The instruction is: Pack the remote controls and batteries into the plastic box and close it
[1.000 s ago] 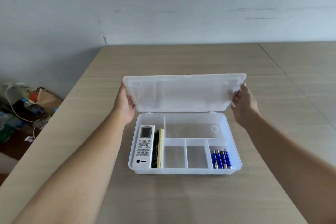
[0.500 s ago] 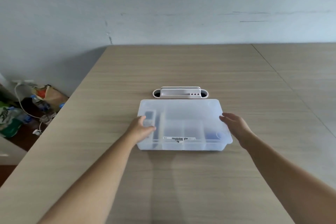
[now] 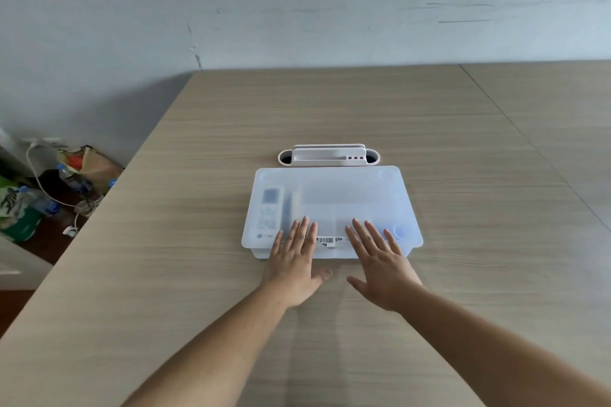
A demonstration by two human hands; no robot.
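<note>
The translucent plastic box lies on the wooden table with its lid down. Through the cloudy lid a white remote control shows in the left compartment, with a dark and yellowish object beside it. A faint blue blur of batteries shows at the front right. My left hand and my right hand lie flat, fingers spread, on the front edge of the lid, either side of a barcode sticker. Neither hand holds anything.
A white holder with round end openings stands just behind the box. The table's left edge drops to a floor with bags, bottles and a white cable. A grey wall runs behind the table.
The lid came down from upright to closed. My hands moved from the lid's sides to its front edge, side by side and flat.
</note>
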